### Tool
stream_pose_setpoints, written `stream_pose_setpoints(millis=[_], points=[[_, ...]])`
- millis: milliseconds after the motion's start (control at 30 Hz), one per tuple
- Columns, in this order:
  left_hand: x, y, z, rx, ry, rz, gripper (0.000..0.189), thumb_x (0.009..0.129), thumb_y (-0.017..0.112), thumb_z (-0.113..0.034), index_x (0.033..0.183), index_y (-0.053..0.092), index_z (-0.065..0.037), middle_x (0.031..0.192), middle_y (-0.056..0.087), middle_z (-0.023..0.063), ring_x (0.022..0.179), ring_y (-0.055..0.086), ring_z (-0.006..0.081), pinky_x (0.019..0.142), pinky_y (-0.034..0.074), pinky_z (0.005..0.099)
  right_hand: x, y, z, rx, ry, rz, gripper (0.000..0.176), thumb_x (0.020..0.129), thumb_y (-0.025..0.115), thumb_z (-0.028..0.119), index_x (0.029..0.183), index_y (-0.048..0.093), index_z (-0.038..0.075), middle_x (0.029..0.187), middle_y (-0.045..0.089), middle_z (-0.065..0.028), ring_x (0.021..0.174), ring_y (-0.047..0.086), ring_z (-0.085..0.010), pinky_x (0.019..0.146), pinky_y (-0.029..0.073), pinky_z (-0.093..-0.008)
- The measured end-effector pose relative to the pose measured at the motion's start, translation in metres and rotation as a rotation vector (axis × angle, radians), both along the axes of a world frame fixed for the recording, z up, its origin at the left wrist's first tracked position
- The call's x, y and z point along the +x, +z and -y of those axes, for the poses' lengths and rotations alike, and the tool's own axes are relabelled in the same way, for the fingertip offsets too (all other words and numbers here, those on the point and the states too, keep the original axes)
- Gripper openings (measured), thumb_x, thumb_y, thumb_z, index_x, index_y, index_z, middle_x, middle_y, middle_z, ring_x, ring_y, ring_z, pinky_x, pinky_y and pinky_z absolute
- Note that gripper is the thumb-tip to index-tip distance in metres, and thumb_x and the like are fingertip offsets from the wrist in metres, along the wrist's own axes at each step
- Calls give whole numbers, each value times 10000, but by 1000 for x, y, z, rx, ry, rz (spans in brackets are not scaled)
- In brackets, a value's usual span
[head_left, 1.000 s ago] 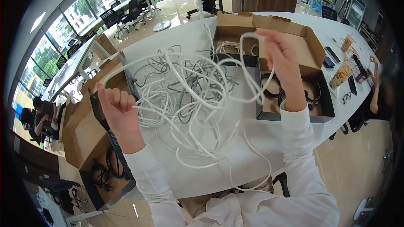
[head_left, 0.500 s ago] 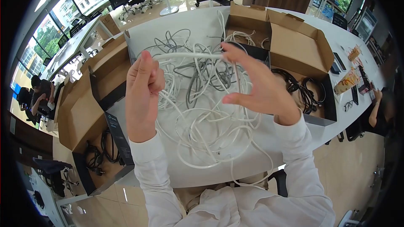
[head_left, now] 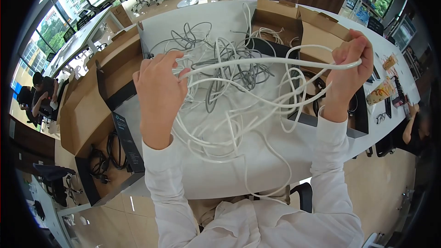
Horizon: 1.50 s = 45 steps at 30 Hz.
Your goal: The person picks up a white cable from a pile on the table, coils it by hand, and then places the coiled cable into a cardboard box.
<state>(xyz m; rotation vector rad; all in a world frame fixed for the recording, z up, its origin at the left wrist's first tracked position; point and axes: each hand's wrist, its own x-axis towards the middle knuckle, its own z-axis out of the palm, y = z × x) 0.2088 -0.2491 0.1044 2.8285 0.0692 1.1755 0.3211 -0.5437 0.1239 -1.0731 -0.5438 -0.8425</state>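
The left hand [head_left: 158, 93] is raised at about nine o'clock from the centre of the view, its fingers curled around one end of a taut stretch of white cable [head_left: 257, 61]. The right hand [head_left: 351, 70], out at three o'clock, is closed in a fist on the same cable where it bends back on itself. Between the two hands the cable runs almost level, lifted above the white table [head_left: 216, 174], and several slack white loops hang from it towards six o'clock, one trailing over the table's near edge. Behind the stretched cable, towards twelve o'clock, a tangle of grey and white cables [head_left: 220, 53] lies spread on the tabletop. An open cardboard box [head_left: 82, 124] sits at the table's edge at eight o'clock with black cables [head_left: 108, 154] coiled in its bottom. Another open box [head_left: 356, 121] lies under the right wrist at four o'clock, and a third [head_left: 275, 18] stands at one o'clock with white cable ends inside. A seated person [head_left: 39, 94] is far off at nine o'clock.
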Motion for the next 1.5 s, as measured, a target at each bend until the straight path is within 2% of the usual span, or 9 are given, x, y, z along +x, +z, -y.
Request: stream_pose_setpoints(millis=[133, 333, 533, 733, 867, 1133, 1233, 1400, 1500], points=[[-9, 2, -4, -133, -117, -115, 319, 760, 763, -163, 1053, 647, -110, 819, 648, 57, 762, 605, 220, 713, 468, 356, -3, 6, 6, 212, 312, -204, 227, 994, 531, 224, 1013, 567, 1, 583, 325, 53, 505, 250, -34, 475, 213, -209], [4, -1, -21, -1004, -530, -837, 252, 929, 628, -276, 991, 630, -32, 743, 591, 34, 577, 538, 84, 533, 452, 249, 1, -1, 8, 123, 778, -410, 226, 978, 540, 190, 1070, 568, -15, 621, 330, 50, 525, 274, -43, 474, 260, -205], [-7, 13, -40, -1470, -730, -92, 216, 964, 586, -257, 1013, 585, -47, 692, 515, -20, 471, 383, 30, 468, 360, 193, -4, -7, -12, -492, 395, -465, 230, 928, 600, 84, 1129, 589, -28, 786, 522, 14, 715, 494, -40, 649, 410, -169], [-11, 23, -49, -1553, -872, 493, 245, 925, 648, -217, 1096, 584, -54, 848, 592, 10, 523, 405, 48, 647, 491, 240, -2, -21, -18, -1045, 325, -266, 442, 852, 701, 148, 1248, 552, 22, 925, 612, -41, 853, 575, -140, 803, 472, -298], [-18, 33, -42, -1430, -886, 773, 374, 899, 604, -44, 1252, 481, -40, 1112, 604, 179, 720, 612, 115, 845, 519, 335, -3, -26, -21, -1255, 134, -229, 582, 803, 743, 242, 1291, 518, 19, 1003, 624, -137, 929, 600, -272, 843, 477, -364], [-16, 26, -50, -1447, -858, 711, 481, 869, 567, -4, 1317, 395, -31, 1268, 501, 246, 884, 642, 215, 981, 456, 370, 4, -30, -13, -1608, 270, -125, 535, 747, 762, 257, 1185, 601, -5, 887, 656, -142, 770, 592, -316, 698, 472, -381], [-16, 28, -46, -1468, -792, 761, 503, 859, 549, 9, 1329, 373, -27, 1253, 493, 239, 919, 623, 220, 987, 453, 370, 3, -23, -15, -1581, 378, -279, 374, 794, 729, 198, 1108, 649, 11, 789, 638, -89, 625, 548, -226, 585, 425, -329], [-15, 18, -65, -1514, -590, 822, 536, 846, 528, 38, 1345, 338, -18, 1165, 499, 223, 969, 588, 235, 979, 463, 363, -2, -12, -16, -788, 154, -232, 176, 938, 601, 120, 1073, 658, 22, 696, 565, 27, 592, 446, -18, 514, 342, -202], [-11, 12, -72, -1632, -600, 790, 554, 831, 496, 97, 1341, 320, -27, 1112, 517, 238, 966, 597, 297, 962, 495, 403, 0, -7, -19, -361, 65, -201, 203, 977, 559, 154, 1073, 646, -3, 687, 548, 39, 579, 417, -10, 505, 320, -181]])
